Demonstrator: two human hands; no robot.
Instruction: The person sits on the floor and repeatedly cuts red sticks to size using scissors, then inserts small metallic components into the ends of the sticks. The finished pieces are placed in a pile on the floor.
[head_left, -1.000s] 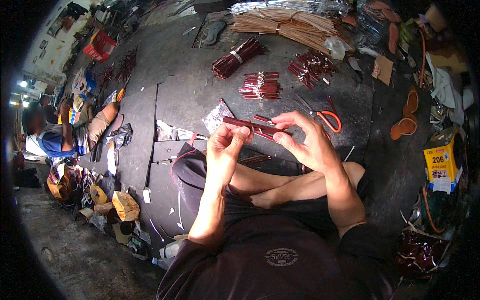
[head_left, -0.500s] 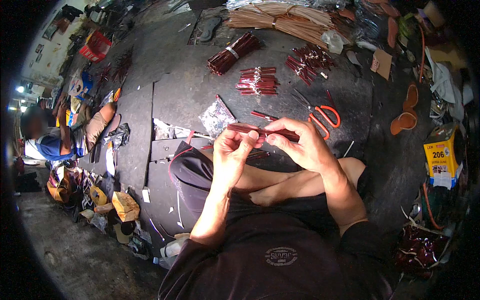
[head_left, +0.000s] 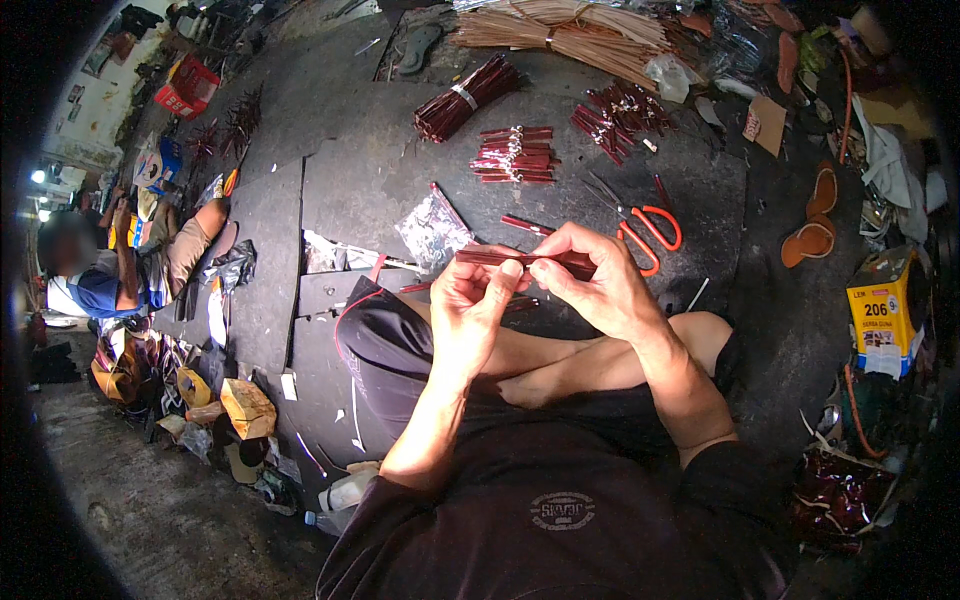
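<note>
I sit cross-legged on dark floor mats point(head_left: 360, 170). Both hands hold a small bunch of dark red strips point(head_left: 520, 259) level in front of me. My left hand point(head_left: 480, 305) pinches its left end with thumb and fingers. My right hand point(head_left: 595, 280) wraps over the right part. Just beyond the hands lie orange-handled scissors point(head_left: 650, 230) and a crumpled clear wrapper point(head_left: 432, 232). Farther out lie tied bundles of red strips point(head_left: 515, 155) and a longer bundle point(head_left: 465, 97).
Tan strips are heaped at the far edge point(head_left: 570, 30). A loose pile of red strips point(head_left: 620, 110) lies far right. A yellow box point(head_left: 885, 310) and brown sandals point(head_left: 812, 225) sit to the right. Another person point(head_left: 110, 270) sits at the left amid clutter.
The view has shifted slightly and the hands stay together on the red strips, which sit a little lower and nearer to me than a second ago.
</note>
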